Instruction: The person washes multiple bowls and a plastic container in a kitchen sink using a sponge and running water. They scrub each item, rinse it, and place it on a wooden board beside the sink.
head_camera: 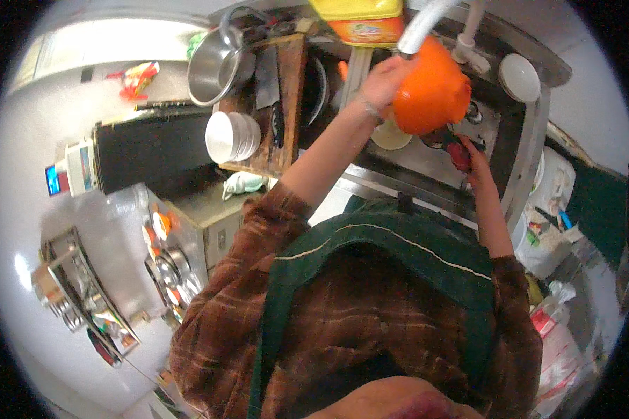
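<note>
My left hand (385,81) grips the near left side of a glossy orange bowl-like vessel (430,89), held tilted over the metal sink (440,183). Just above it ends the pale tap spout (430,23); whether water runs is not clear. In my right hand (474,157) is a small dark red and black item (457,154), too blurred to name, just below the orange vessel. A pale round dish (392,136) sits in the sink, partly hidden behind the vessel. On the sink's far right corner rests a white bowl (520,78).
Left of the sink, a wooden cutting board (288,115) carries a cleaver (267,78) and stacked white bowls (233,137). Beside them stands a steel pot (215,68). A yellow tub (364,21) stands behind the sink. Plastic containers (550,183) lie to the right.
</note>
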A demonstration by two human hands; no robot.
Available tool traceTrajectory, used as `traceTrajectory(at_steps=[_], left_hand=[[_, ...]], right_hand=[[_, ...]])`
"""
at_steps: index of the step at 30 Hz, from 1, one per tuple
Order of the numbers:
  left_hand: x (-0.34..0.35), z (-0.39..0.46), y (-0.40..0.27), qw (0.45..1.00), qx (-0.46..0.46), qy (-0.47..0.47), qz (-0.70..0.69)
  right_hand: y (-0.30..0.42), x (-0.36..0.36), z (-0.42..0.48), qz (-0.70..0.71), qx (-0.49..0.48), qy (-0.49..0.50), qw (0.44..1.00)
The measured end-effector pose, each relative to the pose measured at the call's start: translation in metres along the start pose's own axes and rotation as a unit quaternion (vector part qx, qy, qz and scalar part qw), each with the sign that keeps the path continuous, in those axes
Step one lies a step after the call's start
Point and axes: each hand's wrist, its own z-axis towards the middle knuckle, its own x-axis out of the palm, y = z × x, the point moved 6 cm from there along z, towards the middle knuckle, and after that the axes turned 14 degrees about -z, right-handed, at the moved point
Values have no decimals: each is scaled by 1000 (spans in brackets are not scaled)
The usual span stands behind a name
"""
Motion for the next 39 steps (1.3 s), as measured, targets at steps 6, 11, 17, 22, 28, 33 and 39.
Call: traceTrajectory(at_steps=[6, 11, 17, 22, 28, 33, 39], left_hand=[[-7, -28, 1, 982, -14, -55, 178], [-55, -68, -17, 992, -17, -121, -39], [-65, -115, -79, 949, 130, -227, 174], [-76, -120, -111, 666, 195, -198, 693], [-135, -101, -122, 530, 181, -236, 794], [-166, -86, -113, 454, 160, -244, 842], [-174, -70, -107, 420, 185, -217, 862]], right_hand=[[-7, -9, -1, 5, 12, -2, 1000], [-14, -19, 0, -10, 33, -23, 999], [-16, -12, 12, 10, 13, 33, 999], [-16, -14, 10, -25, 33, -40, 998], [-10, -8, 3, -17, 28, -20, 999], [-10, -11, 1, -27, 24, 6, 999], [-18, -12, 9, -31, 44, -24, 998]])
